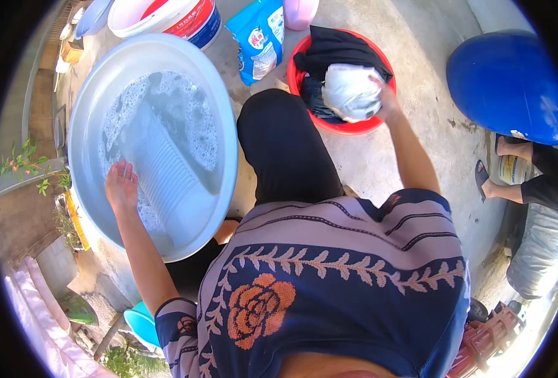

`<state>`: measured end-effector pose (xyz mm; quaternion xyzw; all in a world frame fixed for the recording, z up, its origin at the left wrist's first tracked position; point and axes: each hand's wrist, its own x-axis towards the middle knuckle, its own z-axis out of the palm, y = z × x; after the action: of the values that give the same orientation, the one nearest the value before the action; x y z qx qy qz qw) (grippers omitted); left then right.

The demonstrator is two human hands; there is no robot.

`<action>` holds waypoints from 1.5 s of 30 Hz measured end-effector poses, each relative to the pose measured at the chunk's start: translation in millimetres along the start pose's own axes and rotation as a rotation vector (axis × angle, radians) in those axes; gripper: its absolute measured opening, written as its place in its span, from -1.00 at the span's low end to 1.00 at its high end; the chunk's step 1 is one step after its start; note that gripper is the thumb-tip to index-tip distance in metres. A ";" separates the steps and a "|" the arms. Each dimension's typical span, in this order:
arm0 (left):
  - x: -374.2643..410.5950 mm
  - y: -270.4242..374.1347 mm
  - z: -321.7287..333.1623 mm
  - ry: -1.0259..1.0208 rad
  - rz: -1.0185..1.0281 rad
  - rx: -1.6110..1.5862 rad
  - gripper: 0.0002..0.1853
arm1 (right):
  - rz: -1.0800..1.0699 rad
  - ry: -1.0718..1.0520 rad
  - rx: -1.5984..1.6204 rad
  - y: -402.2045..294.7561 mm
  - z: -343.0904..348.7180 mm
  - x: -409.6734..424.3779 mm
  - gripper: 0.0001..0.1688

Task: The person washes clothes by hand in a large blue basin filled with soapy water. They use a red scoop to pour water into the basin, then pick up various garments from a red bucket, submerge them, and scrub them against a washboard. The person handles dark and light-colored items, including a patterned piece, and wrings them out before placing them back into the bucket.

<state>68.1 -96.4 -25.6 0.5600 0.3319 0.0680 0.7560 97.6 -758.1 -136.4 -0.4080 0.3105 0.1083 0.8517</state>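
Observation:
A large pale blue plastic basin (229, 141) holds soapy water with foam. A ribbed washboard (158, 165) slants in it, partly under the water. My left hand (122, 185), its palm up and fingers slightly curled, is over the basin to the left of the washboard and holds nothing. My right hand (386, 100) grips a bunched white cloth (349, 92) at its right side. The cloth lies on dark clothes (338, 49) in a red plastic basin (390, 61). My right thumb and fingers are partly hidden by the cloth.
A blue detergent bag (260, 42) stands between the basins. Behind the large basin is a white, red and blue bucket (203, 23). A big blue rounded container (505, 85) is at the right, beside another person's sandalled feet (489, 186). My dark-clad knee (279, 137) is between the two basins.

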 end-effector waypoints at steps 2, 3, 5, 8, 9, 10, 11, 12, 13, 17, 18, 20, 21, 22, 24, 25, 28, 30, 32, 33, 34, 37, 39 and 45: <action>2.9 -8.0 -0.9 0.016 -0.024 -0.025 -0.60 | -0.114 0.126 -0.544 66.1 -87.7 63.0 -0.27; 1.1 -9.4 -0.3 0.047 -0.012 -0.024 -0.59 | 0.073 0.252 -1.367 75.5 -103.4 70.1 -0.08; -0.4 -7.4 2.8 0.068 0.013 -0.006 -0.59 | 0.031 0.400 -1.948 98.6 -88.4 71.9 -0.24; -2.3 -8.8 3.2 0.074 0.024 0.011 -0.61 | 0.250 0.335 -1.909 80.3 -62.3 73.0 -0.29; -8.0 -7.9 1.1 0.106 0.026 0.008 -0.63 | 0.269 0.303 -1.885 40.8 -9.6 42.5 -0.32; -7.9 -6.7 4.2 0.116 0.019 0.002 -0.65 | 0.090 0.374 -1.844 20.9 1.9 36.0 -0.33; -7.0 -6.7 3.2 0.112 0.024 -0.003 -0.65 | -0.088 0.436 -1.797 6.5 11.1 33.8 -0.34; -6.5 -7.2 -0.6 0.114 0.030 -0.007 -0.65 | -0.280 0.476 -1.845 -8.0 25.0 26.7 -0.26; -6.1 -8.6 -3.0 0.114 0.037 -0.014 -0.64 | -0.478 0.515 -1.882 -15.8 36.7 22.9 -0.18; -9.1 -12.1 -7.2 0.124 0.029 -0.020 -0.66 | -0.520 0.660 -2.026 -14.2 64.2 47.0 0.09; -13.9 -11.8 -2.5 0.131 0.026 -0.020 -0.67 | -0.496 0.690 -2.017 -9.5 62.1 58.0 0.13; -23.7 -9.5 4.8 0.148 0.027 -0.016 -0.68 | -0.432 0.724 -1.972 -3.0 60.8 70.6 0.04; -28.3 -6.5 8.4 0.156 0.033 -0.010 -0.69 | -0.436 0.731 -1.890 1.1 50.5 86.4 -0.17; -31.7 -5.1 7.6 0.166 0.039 -0.006 -0.69 | -0.411 0.712 -1.804 0.1 50.2 92.8 -0.27; -36.1 -4.2 0.0 0.174 0.052 -0.010 -0.70 | -0.408 0.634 -1.657 -1.4 45.0 103.5 -0.41; -35.9 -4.9 -1.0 0.168 0.057 -0.017 -0.70 | -0.432 0.584 -1.596 -6.1 38.8 105.4 -0.44; -35.9 -3.9 -6.6 0.160 0.053 -0.021 -0.69 | -0.612 0.570 -1.284 -22.3 28.4 102.8 -0.51; -35.4 -2.3 -10.6 0.169 0.051 -0.035 -0.68 | -0.625 0.630 -1.100 -45.2 39.3 83.4 -0.52; -32.4 0.4 -11.6 0.147 0.049 -0.043 -0.67 | -0.697 0.676 -0.956 -80.8 32.6 72.8 -0.70; -29.9 1.4 -12.0 0.131 0.054 -0.046 -0.66 | -0.766 0.549 -0.733 -100.0 35.9 62.3 -0.71; -28.3 2.7 -12.0 0.118 0.061 -0.048 -0.65 | -0.824 0.416 -0.507 -118.0 41.9 51.1 -0.72; -23.4 5.6 -5.1 0.071 0.077 -0.072 -0.66 | -0.919 0.190 -0.213 -170.5 96.8 -20.6 -0.64; -22.2 6.9 -1.6 0.043 0.080 -0.081 -0.66 | -0.962 0.188 -0.235 -196.5 139.1 -64.4 -0.63; -45.4 32.6 43.7 -0.149 0.163 0.006 -0.65 | -0.905 -0.378 -0.087 -215.1 271.2 -142.2 -0.69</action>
<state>67.1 -141.2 29.5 0.5912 0.2284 0.0866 0.7687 199.9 -680.0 215.0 -0.5104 -0.0629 -0.1876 0.8369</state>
